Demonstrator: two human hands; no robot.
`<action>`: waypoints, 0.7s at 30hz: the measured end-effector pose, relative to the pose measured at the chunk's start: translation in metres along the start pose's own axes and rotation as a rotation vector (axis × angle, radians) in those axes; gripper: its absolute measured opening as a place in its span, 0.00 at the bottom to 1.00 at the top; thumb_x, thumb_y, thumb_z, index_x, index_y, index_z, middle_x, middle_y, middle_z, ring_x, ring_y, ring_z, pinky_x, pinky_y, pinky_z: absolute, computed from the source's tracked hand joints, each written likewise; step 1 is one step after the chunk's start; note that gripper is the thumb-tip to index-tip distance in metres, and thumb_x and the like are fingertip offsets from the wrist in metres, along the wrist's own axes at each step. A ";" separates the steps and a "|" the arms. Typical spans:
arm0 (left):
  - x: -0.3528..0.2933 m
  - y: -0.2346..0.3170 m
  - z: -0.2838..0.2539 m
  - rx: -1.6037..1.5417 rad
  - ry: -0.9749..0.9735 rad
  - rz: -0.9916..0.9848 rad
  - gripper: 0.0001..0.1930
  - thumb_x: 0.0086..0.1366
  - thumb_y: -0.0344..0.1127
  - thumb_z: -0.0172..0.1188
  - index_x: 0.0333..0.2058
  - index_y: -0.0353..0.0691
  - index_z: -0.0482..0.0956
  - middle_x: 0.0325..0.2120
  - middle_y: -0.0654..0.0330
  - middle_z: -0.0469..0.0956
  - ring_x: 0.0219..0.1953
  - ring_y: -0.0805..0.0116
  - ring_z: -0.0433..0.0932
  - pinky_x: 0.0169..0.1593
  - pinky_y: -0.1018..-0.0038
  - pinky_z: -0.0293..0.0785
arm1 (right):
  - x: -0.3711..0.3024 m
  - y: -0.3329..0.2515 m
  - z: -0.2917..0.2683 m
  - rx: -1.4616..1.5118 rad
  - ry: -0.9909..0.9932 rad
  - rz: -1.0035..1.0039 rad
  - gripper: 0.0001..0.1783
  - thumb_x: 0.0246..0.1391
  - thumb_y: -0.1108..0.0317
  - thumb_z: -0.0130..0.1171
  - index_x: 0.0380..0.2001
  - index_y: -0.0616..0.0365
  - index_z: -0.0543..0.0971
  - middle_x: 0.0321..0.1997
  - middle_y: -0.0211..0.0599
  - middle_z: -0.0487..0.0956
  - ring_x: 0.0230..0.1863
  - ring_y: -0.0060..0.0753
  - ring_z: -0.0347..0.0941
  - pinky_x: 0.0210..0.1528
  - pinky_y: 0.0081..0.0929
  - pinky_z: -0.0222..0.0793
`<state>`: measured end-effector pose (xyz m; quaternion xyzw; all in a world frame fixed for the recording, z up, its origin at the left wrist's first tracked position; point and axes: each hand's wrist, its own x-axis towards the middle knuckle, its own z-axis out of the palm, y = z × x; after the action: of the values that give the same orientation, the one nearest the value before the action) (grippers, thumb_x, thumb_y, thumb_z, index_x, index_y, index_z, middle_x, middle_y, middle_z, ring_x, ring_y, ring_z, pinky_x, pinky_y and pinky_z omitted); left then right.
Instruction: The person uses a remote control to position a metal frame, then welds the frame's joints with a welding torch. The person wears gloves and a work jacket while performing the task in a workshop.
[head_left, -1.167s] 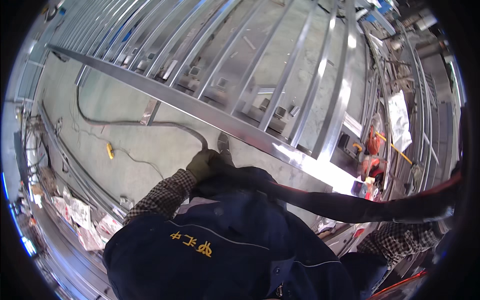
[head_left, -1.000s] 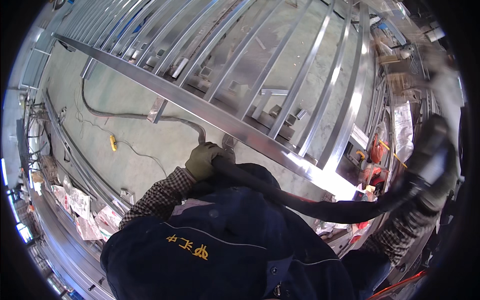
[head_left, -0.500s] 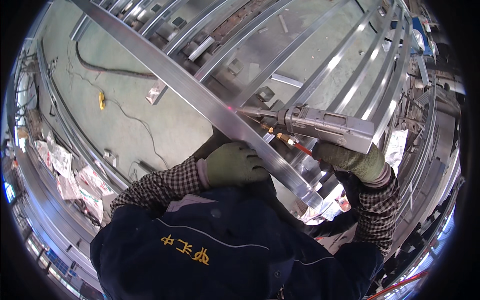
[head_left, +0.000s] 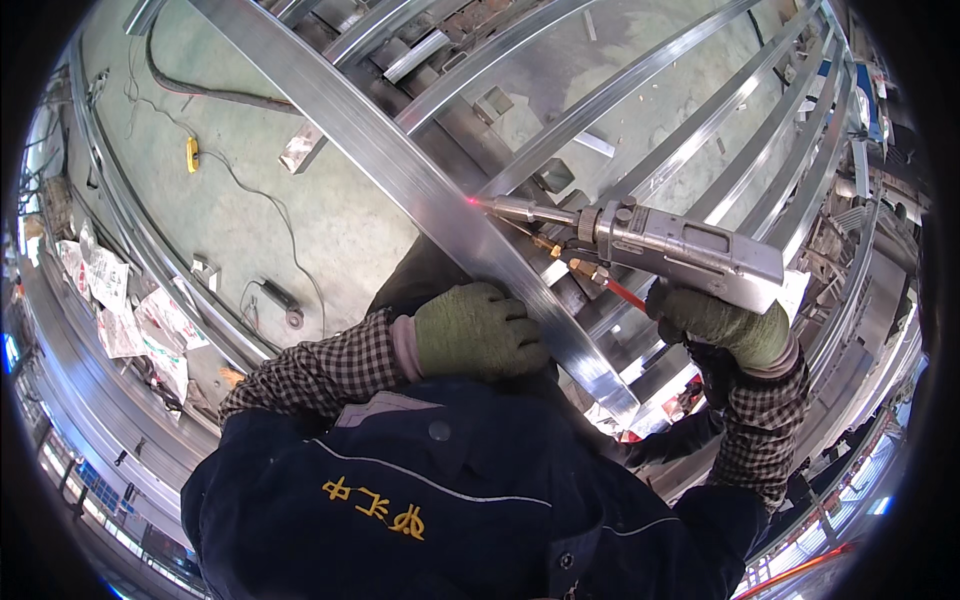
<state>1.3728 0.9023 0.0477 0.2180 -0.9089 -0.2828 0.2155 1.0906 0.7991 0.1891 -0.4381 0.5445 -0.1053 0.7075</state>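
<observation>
A handheld laser welding gun (head_left: 690, 248), grey metal with a tapered nozzle, is gripped from below by my right hand (head_left: 735, 325) in a green work glove. Its nozzle tip is at the edge of a long silver metal tube (head_left: 400, 175), where a crossing tube (head_left: 575, 120) meets it. A small red light spot glows on the tube at the tip. My left hand (head_left: 478, 335), also gloved, is curled beside the long tube's near edge. Its fingertips are tucked out of sight, so anything inside it is hidden.
Several parallel metal tubes (head_left: 740, 85) extend to the far right. A red hose (head_left: 626, 295) runs off the gun's fittings. On the floor lie a yellow device (head_left: 192, 155) with a cord, a dark cable (head_left: 215, 95), and white wrapping sheets (head_left: 165, 325) at left.
My view has shifted a little, with the long tube appearing farther right at its far end. The gun's body appears slightly farther right; its tip stays at the same joint. My left hand remains curled.
</observation>
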 end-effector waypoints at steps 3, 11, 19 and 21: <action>0.000 -0.001 -0.001 -0.016 -0.018 -0.002 0.17 0.59 0.45 0.63 0.47 0.54 0.82 0.41 0.68 0.85 0.45 0.64 0.85 0.46 0.61 0.82 | -0.001 -0.003 0.000 0.036 0.019 0.032 0.18 0.59 0.62 0.74 0.46 0.63 0.84 0.32 0.34 0.85 0.28 0.26 0.81 0.29 0.25 0.77; 0.002 -0.005 -0.002 0.015 0.031 0.015 0.13 0.56 0.42 0.64 0.41 0.56 0.83 0.36 0.73 0.84 0.39 0.72 0.84 0.38 0.70 0.80 | 0.006 -0.003 -0.003 0.099 0.005 0.106 0.24 0.54 0.66 0.77 0.52 0.61 0.82 0.34 0.32 0.84 0.32 0.24 0.81 0.32 0.23 0.77; 0.008 -0.008 -0.005 0.012 0.035 0.030 0.13 0.55 0.42 0.64 0.41 0.55 0.84 0.33 0.73 0.84 0.36 0.72 0.84 0.35 0.71 0.79 | 0.008 -0.006 -0.009 0.075 -0.025 0.177 0.26 0.55 0.73 0.75 0.57 0.61 0.81 0.37 0.28 0.82 0.34 0.21 0.77 0.35 0.21 0.74; 0.008 -0.008 -0.005 0.006 0.034 0.030 0.13 0.55 0.43 0.64 0.40 0.55 0.84 0.33 0.73 0.84 0.36 0.72 0.84 0.35 0.71 0.79 | 0.008 -0.007 -0.009 0.144 -0.034 0.161 0.26 0.55 0.73 0.75 0.57 0.61 0.80 0.38 0.28 0.82 0.34 0.20 0.77 0.35 0.21 0.74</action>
<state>1.3713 0.8901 0.0484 0.2095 -0.9091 -0.2730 0.2345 1.0885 0.7856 0.1883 -0.3427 0.5571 -0.0793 0.7523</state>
